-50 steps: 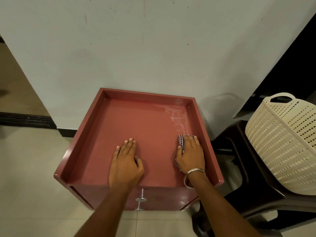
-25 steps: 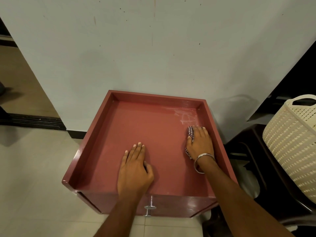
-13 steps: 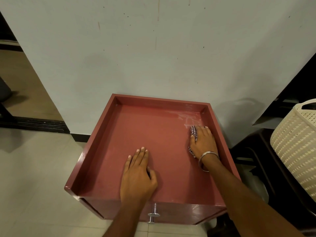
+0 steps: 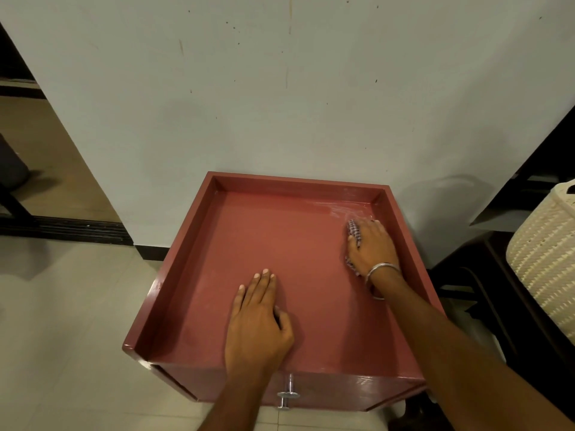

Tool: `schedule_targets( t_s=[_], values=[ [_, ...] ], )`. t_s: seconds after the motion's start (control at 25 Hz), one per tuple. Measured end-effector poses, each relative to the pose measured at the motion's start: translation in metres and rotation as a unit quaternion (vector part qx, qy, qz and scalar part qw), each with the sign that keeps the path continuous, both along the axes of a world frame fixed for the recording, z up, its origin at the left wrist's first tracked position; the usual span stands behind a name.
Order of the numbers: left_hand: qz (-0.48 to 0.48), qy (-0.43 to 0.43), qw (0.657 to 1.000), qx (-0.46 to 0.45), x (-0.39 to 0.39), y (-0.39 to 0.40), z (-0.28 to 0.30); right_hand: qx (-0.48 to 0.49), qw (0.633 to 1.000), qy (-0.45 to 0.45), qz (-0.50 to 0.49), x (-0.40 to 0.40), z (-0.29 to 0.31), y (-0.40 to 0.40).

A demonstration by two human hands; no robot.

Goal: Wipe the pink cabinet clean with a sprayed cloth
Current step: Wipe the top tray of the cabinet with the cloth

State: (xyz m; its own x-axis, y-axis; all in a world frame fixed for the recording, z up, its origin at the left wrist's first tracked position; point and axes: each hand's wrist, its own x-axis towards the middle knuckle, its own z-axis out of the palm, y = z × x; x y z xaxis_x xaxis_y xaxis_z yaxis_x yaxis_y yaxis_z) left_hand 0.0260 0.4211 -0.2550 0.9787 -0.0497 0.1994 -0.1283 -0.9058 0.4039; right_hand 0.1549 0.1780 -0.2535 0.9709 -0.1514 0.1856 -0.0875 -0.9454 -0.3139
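Nearest us, at 6 o'clock, a metal knob (image 4: 287,396) juts from the front of the pink cabinet (image 4: 280,244), which stands on the tiled floor (image 4: 62,306) against a pale wall (image 4: 280,88). Our left hand (image 4: 258,325) lies flat and open on the recessed top, holding nothing, bracing our weight. Farther off, toward 1 o'clock, our right hand (image 4: 371,247) presses palm-down over a checked cloth (image 4: 354,233), the grip a loose flat cover with fingers spread, not a closed fist. Beyond the fingertips a whitish wet smear (image 4: 339,209) runs into the far right corner. We judge the risks as these: the raised rim may block the cloth from the corner seam, leaving residue; the loose hold may let the cloth slip out; the bangle (image 4: 381,275) could scrape the paint; leaning hard on the left palm could leave prints. At 3 o'clock a cream basket (image 4: 547,259) sits well apart.
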Motion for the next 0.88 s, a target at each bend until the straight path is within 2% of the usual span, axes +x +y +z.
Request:
schedule_targets(
  t_s=[0.24, 0.4, 0.52, 0.68, 0.88],
  values=[
    [-0.003, -0.006, 1.000, 0.001, -0.001, -0.001, -0.002, -0.005, 0.998, 0.001, -0.056, 0.011, 0.000, 0.006],
    [-0.001, -0.005, 1.000, -0.002, 0.000, -0.001, -0.003, 0.000, 1.000, 0.008, -0.001, 0.025, 0.000, 0.027],
    [-0.004, -0.005, 1.000, 0.001, 0.000, 0.000, -0.003, -0.010, 1.000, 0.002, 0.029, 0.030, -0.001, 0.013],
    [-0.008, -0.004, 1.000, -0.008, 0.001, 0.000, -0.003, -0.007, 1.000, 0.007, -0.023, 0.035, -0.002, -0.013],
    [-0.006, -0.005, 1.000, -0.003, 0.002, -0.001, -0.004, -0.024, 0.999, 0.020, -0.037, 0.047, -0.002, 0.009]
  ],
)
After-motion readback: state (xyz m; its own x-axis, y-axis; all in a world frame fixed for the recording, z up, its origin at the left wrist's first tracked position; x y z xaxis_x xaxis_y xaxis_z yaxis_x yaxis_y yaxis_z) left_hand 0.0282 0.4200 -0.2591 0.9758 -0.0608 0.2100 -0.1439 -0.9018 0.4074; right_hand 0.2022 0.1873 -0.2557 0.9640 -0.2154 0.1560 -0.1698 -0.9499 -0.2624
